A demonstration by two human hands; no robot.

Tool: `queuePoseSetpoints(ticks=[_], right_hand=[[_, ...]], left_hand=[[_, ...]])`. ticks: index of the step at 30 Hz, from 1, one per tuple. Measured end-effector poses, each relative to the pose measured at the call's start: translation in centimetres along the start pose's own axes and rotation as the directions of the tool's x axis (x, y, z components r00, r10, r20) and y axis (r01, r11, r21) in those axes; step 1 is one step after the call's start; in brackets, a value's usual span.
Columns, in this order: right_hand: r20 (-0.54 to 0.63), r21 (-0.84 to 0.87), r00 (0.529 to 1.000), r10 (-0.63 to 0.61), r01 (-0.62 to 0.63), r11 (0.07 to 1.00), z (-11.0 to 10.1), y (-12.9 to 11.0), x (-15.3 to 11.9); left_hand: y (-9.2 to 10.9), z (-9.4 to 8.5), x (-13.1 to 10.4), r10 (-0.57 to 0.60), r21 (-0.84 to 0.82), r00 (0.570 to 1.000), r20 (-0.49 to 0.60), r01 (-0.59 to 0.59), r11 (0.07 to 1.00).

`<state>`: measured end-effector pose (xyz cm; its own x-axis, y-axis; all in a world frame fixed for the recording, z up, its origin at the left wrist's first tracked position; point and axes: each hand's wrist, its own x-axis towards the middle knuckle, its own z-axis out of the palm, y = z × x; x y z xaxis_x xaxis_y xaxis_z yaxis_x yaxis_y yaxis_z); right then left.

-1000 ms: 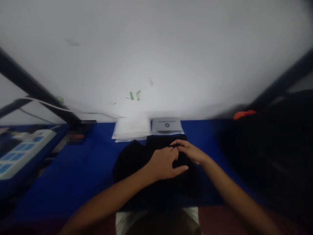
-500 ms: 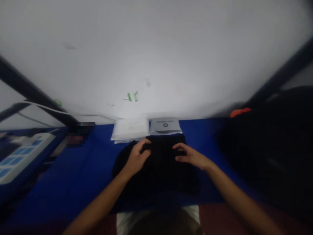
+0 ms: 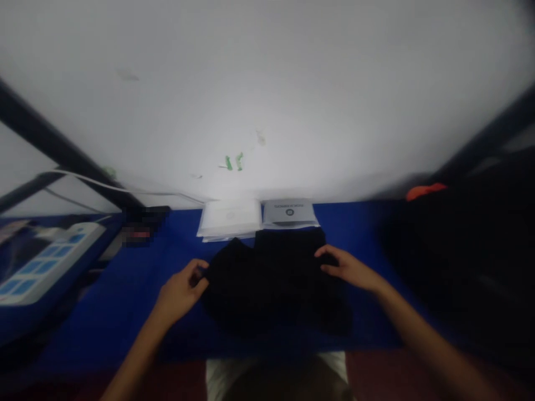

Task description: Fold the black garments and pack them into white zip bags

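A black cloth item (image 3: 276,284) lies spread on the blue table surface (image 3: 129,312). My left hand (image 3: 181,289) is at its left edge, thumb and fingers apart, with nothing visible between them. Over its upper right part is my right hand (image 3: 349,267), fingers curved and apart, holding nothing that shows. Just behind the cloth sit a stack of white packets (image 3: 229,217) and, to their right, a grey packet (image 3: 290,213) with dark print.
At the left is a power strip (image 3: 50,264) with blue sockets. A white cable (image 3: 125,191) runs along the wall. On the right stands a large dark mass (image 3: 472,267) with an orange piece (image 3: 425,191) behind it.
My left hand has moved left, off the middle of the cloth to its left edge. My right hand has shifted slightly right. The whole view has moved a little.
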<state>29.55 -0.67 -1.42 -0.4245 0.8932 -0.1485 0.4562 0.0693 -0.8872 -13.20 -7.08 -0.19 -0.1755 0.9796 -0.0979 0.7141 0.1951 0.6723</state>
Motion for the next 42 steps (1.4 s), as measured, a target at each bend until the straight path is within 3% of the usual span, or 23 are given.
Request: queuePoseSetpoints(ticks=[2,4,7,9,11,13,18,21,23,25,27,30,32,35,39,42], right_hand=[[0.002,-0.098,0.999,-0.042,0.042,0.994,-0.1,-0.3,-0.2],[0.001,-0.201,0.995,-0.098,0.096,0.975,-0.2,-0.8,-0.6],[0.072,-0.319,0.981,-0.182,0.195,0.927,-0.1,-1.8,-1.2],[0.127,-0.383,0.967,-0.220,0.252,0.889,0.2,-2.3,-1.5],[0.131,-0.453,0.960,-0.248,0.280,0.846,0.4,-2.4,-1.6],[0.085,-0.497,0.958,-0.274,0.279,0.822,0.3,-2.2,-1.2],[-0.138,-0.522,0.950,-0.279,0.170,0.836,-0.6,-1.0,1.6],[-0.263,-0.630,0.930,-0.258,0.037,0.776,-0.4,-0.1,3.5],[-0.354,-0.709,0.905,-0.237,-0.095,0.699,0.0,0.3,4.1],[-0.419,-0.757,0.874,-0.246,-0.187,0.626,0.3,0.3,4.1],[-0.392,-0.788,0.875,-0.286,-0.158,0.595,0.3,-0.2,3.4],[-0.179,-0.760,0.935,-0.307,0.067,0.646,0.0,-1.2,1.9],[0.004,-0.679,0.962,-0.275,0.204,0.705,-0.2,-1.7,1.2],[0.150,-0.589,0.958,-0.246,0.286,0.756,-0.3,-2.0,0.8],[0.120,-0.437,0.951,-0.285,0.308,0.845,-0.7,-1.9,0.7],[0.103,-0.225,0.966,-0.238,0.255,0.940,-1.5,-2.0,0.0]], left_hand=[[0.6,0.5,0.2,0.138,0.182,0.980,-0.146,-0.111,0.977],[2.0,1.2,0.4,0.365,0.269,0.915,-0.172,-0.313,0.911],[5.2,2.4,0.9,0.592,0.244,0.803,0.064,-0.588,0.771],[7.1,3.2,1.6,0.631,0.196,0.746,0.213,-0.665,0.720],[8.3,4.0,2.6,0.646,0.190,0.706,0.290,-0.704,0.685],[8.8,4.7,3.9,0.626,0.236,0.714,0.312,-0.697,0.677],[8.9,6.2,6.7,0.443,0.485,0.867,0.229,-0.496,0.720],[9.1,6.5,7.1,0.343,0.642,0.925,0.164,-0.364,0.675],[9.1,6.4,6.8,0.330,0.685,0.937,0.116,-0.316,0.656],[9.0,6.1,6.1,0.384,0.650,0.918,0.102,-0.353,0.673],[8.6,5.6,5.3,0.476,0.534,0.866,0.152,-0.478,0.698],[7.9,5.0,4.4,0.589,0.302,0.752,0.295,-0.658,0.689],[7.5,4.8,4.2,0.608,0.227,0.704,0.367,-0.702,0.675],[7.2,4.6,4.4,0.599,0.191,0.682,0.420,-0.712,0.676],[7.6,3.9,4.6,0.604,0.148,0.662,0.443,-0.719,0.679],[8.6,2.4,3.8,0.609,0.064,0.648,0.458,-0.707,0.704]])
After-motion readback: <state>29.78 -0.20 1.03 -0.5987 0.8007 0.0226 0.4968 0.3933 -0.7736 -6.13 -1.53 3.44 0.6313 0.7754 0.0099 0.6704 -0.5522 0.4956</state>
